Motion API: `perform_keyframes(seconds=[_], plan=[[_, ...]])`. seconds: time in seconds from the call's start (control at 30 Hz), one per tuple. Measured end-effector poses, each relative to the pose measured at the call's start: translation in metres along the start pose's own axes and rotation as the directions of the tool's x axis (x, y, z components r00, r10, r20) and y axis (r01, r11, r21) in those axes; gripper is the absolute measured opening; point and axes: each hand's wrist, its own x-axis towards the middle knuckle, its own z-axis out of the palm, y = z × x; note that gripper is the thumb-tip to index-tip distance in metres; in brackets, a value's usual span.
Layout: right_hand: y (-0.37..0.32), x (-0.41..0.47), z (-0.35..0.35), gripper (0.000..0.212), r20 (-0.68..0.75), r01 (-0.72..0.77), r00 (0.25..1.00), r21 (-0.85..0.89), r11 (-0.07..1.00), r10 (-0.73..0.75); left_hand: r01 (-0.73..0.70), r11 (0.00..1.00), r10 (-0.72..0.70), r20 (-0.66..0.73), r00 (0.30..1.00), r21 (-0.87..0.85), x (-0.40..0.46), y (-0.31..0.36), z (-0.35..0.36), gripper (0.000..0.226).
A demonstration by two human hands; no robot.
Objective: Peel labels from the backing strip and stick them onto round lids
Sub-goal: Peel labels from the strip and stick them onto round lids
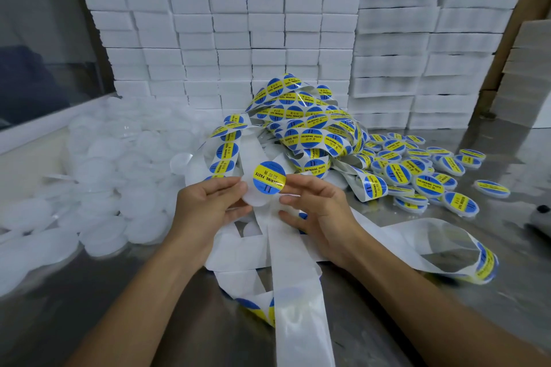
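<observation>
Both hands are meeting above the middle of the bench [387,322]: the left hand [205,205] is gripping a round white lid [253,198] with curled fingers, and the right hand [316,211] is pinching the edge of a round label [269,177] that is lying on the top part of this lid, its other fingers curling near the backing strip [298,292]. This label is blue with a yellow band across it, and black print "SOLDERING PASTE" is standing on the band. White glossy strip is running from under the hands toward the near bench edge and is looping to the right. Behind the hands a tangled heap of strip with labels [301,128] is lying against the wall of white foam blocks [232,39]. To the right of this heap many labelled lids [417,170] are spreading over the bench surface. To the left a big pile of plain lids [98,164] is filling the space up to a pale ledge. Bare metal is showing at the near left corner and at the near right side, beside the arms.
</observation>
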Motion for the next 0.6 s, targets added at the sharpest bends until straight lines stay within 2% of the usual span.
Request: perform_keyframes(seconds=[0.17,0.43,0.6], plan=[[-0.001,-0.003,0.006,0.012,-0.077,0.023,0.997,-0.039,0.999,-0.026,0.020,1.000,-0.020,0.028,0.999,0.003,0.000,0.000,-0.001,0.019],[0.001,-0.007,0.012,0.015,-0.098,0.080,0.990,-0.169,0.982,-0.097,0.042,0.999,-0.042,0.038,0.998,0.019,-0.002,0.003,0.001,0.018],[0.001,-0.007,0.012,0.015,-0.093,0.081,0.991,-0.183,0.980,-0.100,0.038,0.999,-0.038,0.033,0.999,0.019,-0.003,0.005,0.002,0.019]])
